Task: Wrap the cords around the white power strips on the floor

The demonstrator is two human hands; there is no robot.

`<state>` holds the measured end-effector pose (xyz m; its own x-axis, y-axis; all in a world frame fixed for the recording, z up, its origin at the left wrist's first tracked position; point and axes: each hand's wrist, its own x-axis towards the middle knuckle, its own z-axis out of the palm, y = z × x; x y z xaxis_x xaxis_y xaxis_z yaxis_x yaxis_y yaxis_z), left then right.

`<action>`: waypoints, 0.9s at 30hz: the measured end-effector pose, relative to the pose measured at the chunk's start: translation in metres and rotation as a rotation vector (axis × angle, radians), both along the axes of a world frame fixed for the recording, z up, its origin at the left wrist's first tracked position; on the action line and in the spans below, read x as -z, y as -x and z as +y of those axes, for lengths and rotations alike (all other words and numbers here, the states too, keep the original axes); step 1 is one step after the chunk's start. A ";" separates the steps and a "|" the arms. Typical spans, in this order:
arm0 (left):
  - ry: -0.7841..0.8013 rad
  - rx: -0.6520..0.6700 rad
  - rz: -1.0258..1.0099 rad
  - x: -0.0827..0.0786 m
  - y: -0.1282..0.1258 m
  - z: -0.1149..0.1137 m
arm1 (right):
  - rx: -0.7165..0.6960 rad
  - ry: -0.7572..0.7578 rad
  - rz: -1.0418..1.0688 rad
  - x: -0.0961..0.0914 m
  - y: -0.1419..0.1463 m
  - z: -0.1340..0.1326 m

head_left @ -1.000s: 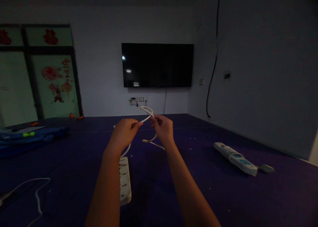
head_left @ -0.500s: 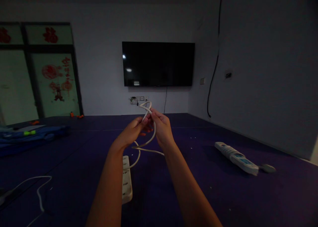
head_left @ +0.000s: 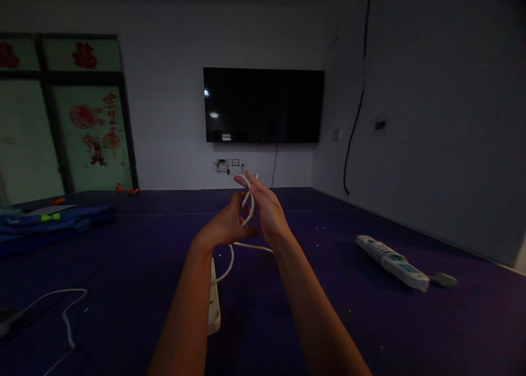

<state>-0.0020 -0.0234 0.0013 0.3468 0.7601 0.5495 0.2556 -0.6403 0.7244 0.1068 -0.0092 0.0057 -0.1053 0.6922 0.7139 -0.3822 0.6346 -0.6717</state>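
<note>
A loop of white power cord (head_left: 252,207) is raised in front of me between both hands. My right hand (head_left: 269,211) pinches it with the thumb against stretched fingers. From the left, my left hand (head_left: 226,222) curls round the lower part of the loop, thumb low and fingers behind; their exact contact is partly hidden. Below, the cord runs down to a white power strip (head_left: 214,310) lying on the purple surface, half covered by my left forearm.
At the right lies a second white power strip (head_left: 392,262) with its cord wound round it and a plug (head_left: 444,279) at its end. Another white cord (head_left: 66,315) trails at the lower left. Blue fabric (head_left: 61,222) lies farther left. A television (head_left: 263,106) hangs on the far wall.
My left hand has turned and spread, its thumb now lower. The right fingers have stretched upward, and the cord loop between the hands has become smaller.
</note>
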 end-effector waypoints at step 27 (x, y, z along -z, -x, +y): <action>0.413 0.311 -0.238 -0.001 0.022 0.006 | 0.178 -0.196 0.049 0.000 -0.026 0.016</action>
<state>-0.0240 -0.0171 0.0020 0.4915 0.8104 0.3189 -0.1003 -0.3110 0.9451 0.1324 0.0063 0.0059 0.0442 0.5448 0.8374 -0.2818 0.8110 -0.5127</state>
